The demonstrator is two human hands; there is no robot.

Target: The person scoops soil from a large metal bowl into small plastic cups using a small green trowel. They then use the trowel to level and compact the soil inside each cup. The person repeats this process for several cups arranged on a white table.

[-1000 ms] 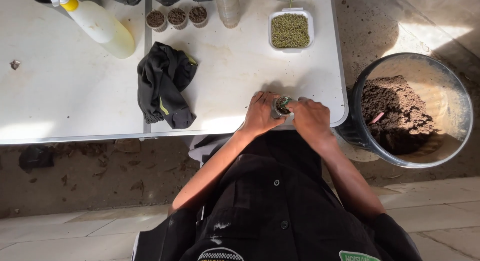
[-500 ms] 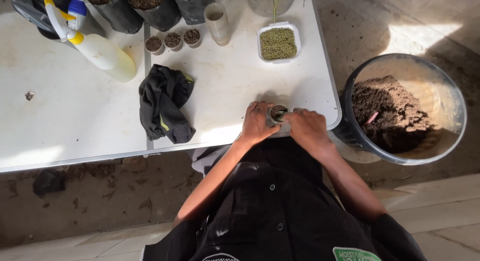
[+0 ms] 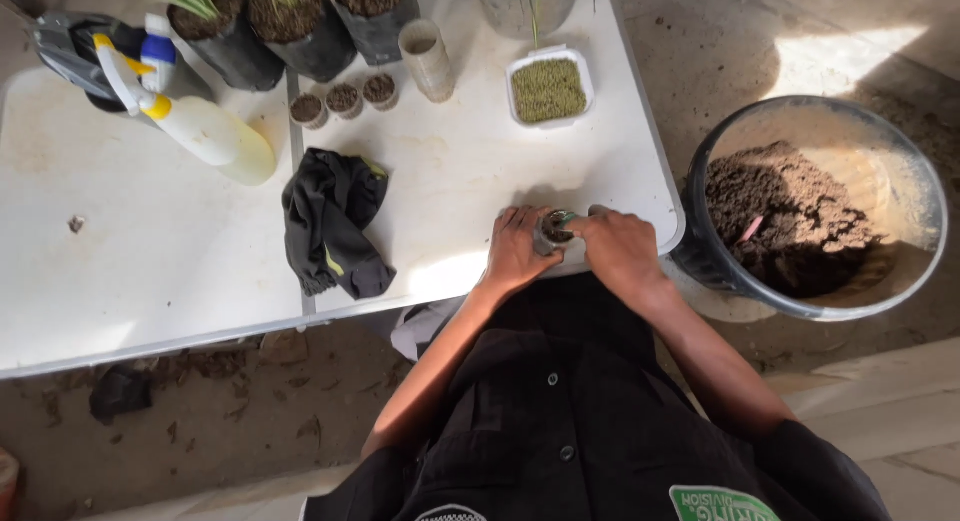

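Note:
A small round pot [image 3: 553,228] with dark soil in it stands on the white table [image 3: 180,281] near its front right corner. My left hand [image 3: 517,249] wraps the pot's left side. My right hand [image 3: 622,249] closes on its right side, fingertips at the rim. Both hands hide most of the pot, so only its top shows between them.
A black cloth [image 3: 333,221] lies left of my hands. A spray bottle [image 3: 195,121], three small soil-filled pots [image 3: 344,100], a paper cup [image 3: 427,57], a white tray of green granules [image 3: 548,88] and black plant bags [image 3: 300,26] sit farther back. A bucket of soil [image 3: 800,211] stands right of the table.
The view has shifted, so more of the table's far side with the plant bags shows. Both hands have stayed on the small pot at the same spot.

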